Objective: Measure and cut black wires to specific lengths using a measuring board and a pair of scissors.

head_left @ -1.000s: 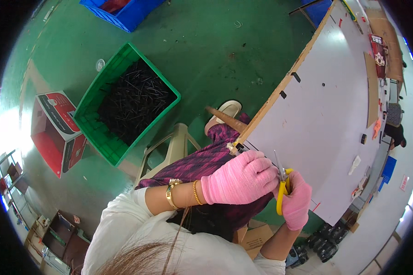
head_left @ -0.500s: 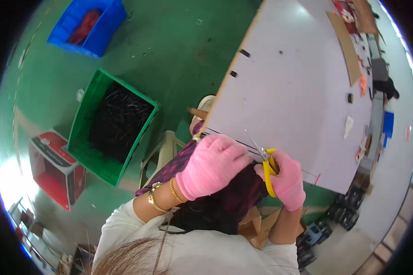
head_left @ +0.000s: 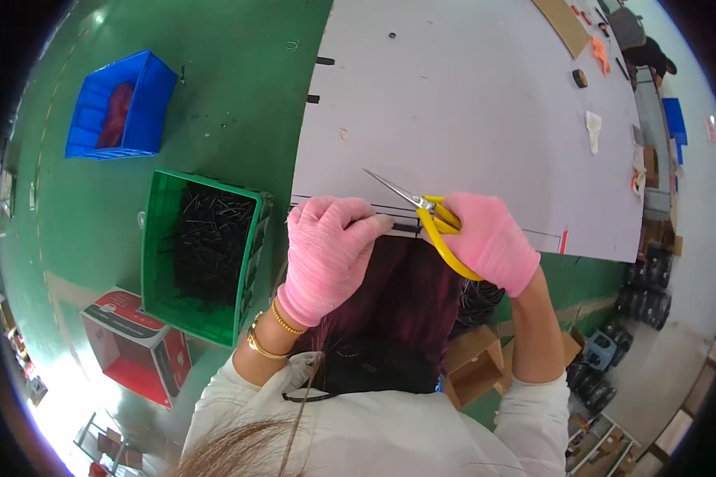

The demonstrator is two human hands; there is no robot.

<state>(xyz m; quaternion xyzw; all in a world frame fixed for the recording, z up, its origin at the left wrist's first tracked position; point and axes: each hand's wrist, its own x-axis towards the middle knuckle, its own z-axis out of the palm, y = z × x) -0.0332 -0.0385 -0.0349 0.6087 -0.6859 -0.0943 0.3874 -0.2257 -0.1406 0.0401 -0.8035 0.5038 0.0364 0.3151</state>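
Head view. Item: thin black cable (head_left: 406, 228), lying along the near edge of the white table (head_left: 469, 103), pinched at one end by the left hand (head_left: 326, 254) in a pink glove, fingers closed on it. Right hand (head_left: 493, 242), also pink-gloved, closed around the yellow handles of scissors (head_left: 426, 215); the blades, slightly parted, point away up the table, just above the cable. Gold bracelets (head_left: 266, 334) on the left wrist. Left of the table, on the green floor: green crate (head_left: 203, 254) full of black pieces; beyond it a blue crate (head_left: 119, 107); nearer, a red box (head_left: 131, 346).
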